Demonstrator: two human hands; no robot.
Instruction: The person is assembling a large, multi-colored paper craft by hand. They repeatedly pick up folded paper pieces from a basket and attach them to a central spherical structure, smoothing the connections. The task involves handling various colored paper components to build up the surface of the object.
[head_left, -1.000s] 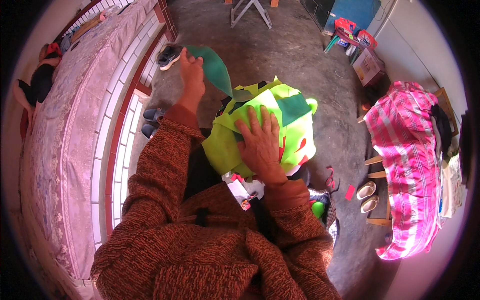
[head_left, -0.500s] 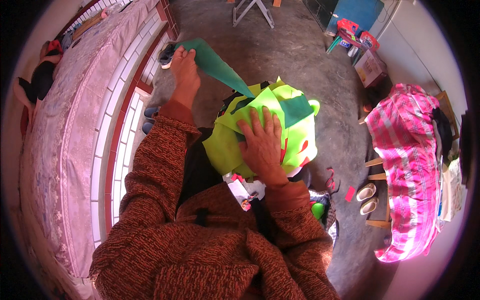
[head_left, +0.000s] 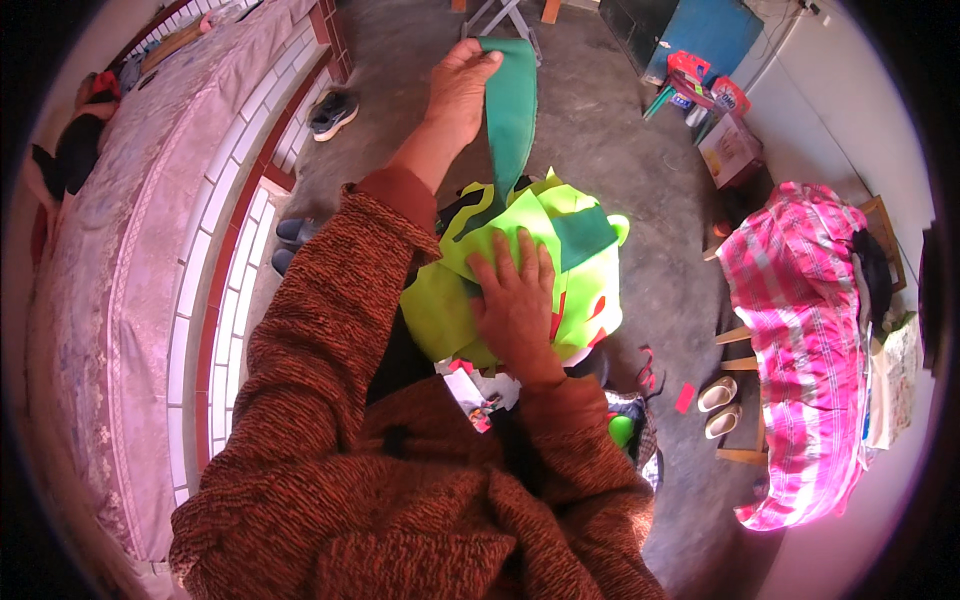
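Your left hand (head_left: pixel 458 88) pinches a dark green fabric strip (head_left: pixel 510 110) raised high; your right hand (head_left: pixel 517 300) presses flat, fingers spread, on lime-green fabric (head_left: pixel 450 310).

Grey concrete floor (head_left: pixel 610 140) with dark shoes (head_left: pixel 333 113) and pale slippers (head_left: pixel 722 407).

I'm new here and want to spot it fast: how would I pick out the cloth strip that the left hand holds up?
Start at the heap of lime-green fabric on the lap, pressed by the right hand. From it a strip rises to the raised left hand. It is darker, plain teal green, unlike the bright lime pieces below.
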